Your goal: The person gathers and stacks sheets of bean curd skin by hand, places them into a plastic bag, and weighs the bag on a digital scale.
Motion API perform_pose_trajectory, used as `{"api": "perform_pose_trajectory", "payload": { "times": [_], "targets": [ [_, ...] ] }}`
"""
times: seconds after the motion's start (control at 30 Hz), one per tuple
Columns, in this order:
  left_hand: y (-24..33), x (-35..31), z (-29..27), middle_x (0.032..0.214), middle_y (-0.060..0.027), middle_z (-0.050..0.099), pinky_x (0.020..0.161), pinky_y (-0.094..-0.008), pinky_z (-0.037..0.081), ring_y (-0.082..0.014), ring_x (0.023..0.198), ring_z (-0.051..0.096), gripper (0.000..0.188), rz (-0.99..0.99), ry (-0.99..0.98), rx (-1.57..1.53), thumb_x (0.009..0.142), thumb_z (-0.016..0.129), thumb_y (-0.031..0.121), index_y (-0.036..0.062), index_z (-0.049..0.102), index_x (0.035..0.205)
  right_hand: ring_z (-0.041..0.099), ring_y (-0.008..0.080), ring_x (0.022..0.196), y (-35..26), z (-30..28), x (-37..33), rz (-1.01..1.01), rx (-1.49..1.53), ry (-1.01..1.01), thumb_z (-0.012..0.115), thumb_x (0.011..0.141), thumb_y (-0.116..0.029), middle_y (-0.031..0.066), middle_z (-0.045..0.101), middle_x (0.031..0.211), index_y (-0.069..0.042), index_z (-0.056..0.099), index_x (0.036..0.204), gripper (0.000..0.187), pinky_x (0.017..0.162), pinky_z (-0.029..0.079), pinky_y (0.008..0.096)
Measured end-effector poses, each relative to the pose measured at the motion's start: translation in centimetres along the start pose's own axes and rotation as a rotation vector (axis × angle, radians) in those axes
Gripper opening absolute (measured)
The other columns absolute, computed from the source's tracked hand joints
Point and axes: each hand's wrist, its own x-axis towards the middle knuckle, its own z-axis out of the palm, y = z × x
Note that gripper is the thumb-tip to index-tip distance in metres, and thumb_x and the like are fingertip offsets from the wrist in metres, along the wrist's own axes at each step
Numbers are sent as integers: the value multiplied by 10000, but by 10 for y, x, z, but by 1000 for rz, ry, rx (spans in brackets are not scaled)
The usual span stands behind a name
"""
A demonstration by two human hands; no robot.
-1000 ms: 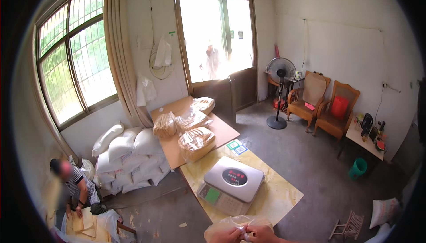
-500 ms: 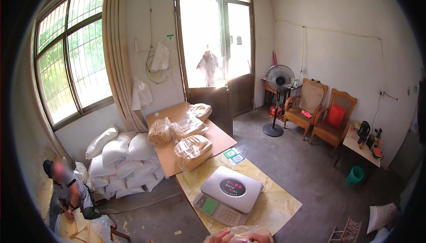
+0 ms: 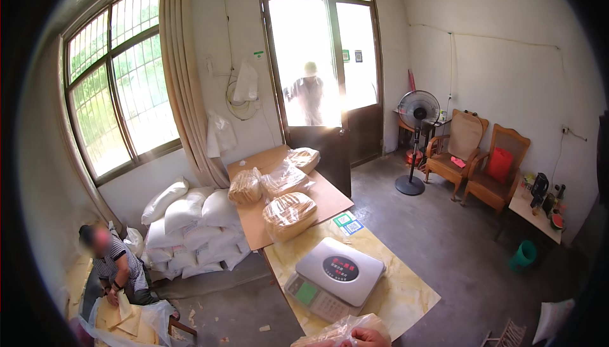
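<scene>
At the very bottom edge, a clear plastic bag (image 3: pixel 339 331) of pale flat pieces is pinched at its gathered top by a hand (image 3: pixel 370 337), of which only the curled fingers are seen; whether it is the left or the right hand cannot be told, and no second hand is clearly shown. The bag is best kept gripped at the neck, supported from below, and set down squarely if it is to be weighed, so that nothing spills.

Just ahead of the hand a white weighing scale (image 3: pixel 334 276) with a dark round label is placed on the yellowish worktop (image 3: pixel 406 293). Further ahead, a brown worktop (image 3: pixel 327 195) is loaded with more filled bags (image 3: pixel 289 212). Ahead and to the left, white sacks (image 3: pixel 190 217) are stacked beneath a barred window, and a seated person (image 3: pixel 114 264) is bent over sheets on the floor. Far ahead, another person (image 3: pixel 309 93) is framed in the bright doorway. To the right a standing fan (image 3: pixel 417 137) and two wooden chairs (image 3: pixel 476 160) are ranged along the wall.
</scene>
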Motion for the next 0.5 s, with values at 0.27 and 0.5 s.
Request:
{"api": "perform_pose_trajectory", "payload": {
  "times": [0.27,0.5],
  "targets": [
    [39,9,-18,850,-123,628,638,-394,489,-279,706,616,214,64,445,48,754,722,199,65,636,898,521,100,704,3,-31,-2,191,275,-261,540,855,-160,34,597,801,-28,603,950,174,640,427,251],
    [31,14,22,776,-146,650,629,-418,489,-329,692,633,220,-364,160,248,792,611,228,42,650,902,540,104,698,14,-28,9,150,165,-343,556,846,-146,32,608,810,-34,613,952,165,615,432,246]
  ]
}}
